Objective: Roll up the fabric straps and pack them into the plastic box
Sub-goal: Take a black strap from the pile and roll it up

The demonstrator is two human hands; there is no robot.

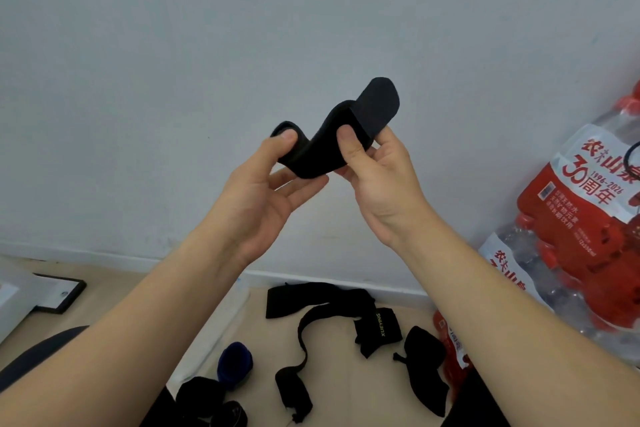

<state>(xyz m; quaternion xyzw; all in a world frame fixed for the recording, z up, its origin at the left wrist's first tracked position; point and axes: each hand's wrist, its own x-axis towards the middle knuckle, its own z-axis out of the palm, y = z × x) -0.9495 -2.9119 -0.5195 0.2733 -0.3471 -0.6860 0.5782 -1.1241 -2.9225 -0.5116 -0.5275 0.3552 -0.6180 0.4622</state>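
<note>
A black strap [332, 139] hangs in a wavy curve in mid-air before the pale wall [173, 45]. The left hand [263, 191] pinches its curled left end between thumb and fingers; the right hand [377, 177] pinches it near its rounded right tip. Below, on the floor [339, 371], lie loose black straps [332, 308], a blue roll [234, 364] and black rolls [201, 395]. Packs of bottled water [581, 225] stand at right.

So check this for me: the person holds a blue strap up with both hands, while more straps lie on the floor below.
The head view shows the held strap is black, not blue. The left hand and right hand both pinch it, and more straps lie on the floor below; the only blue piece is a roll there.
</note>
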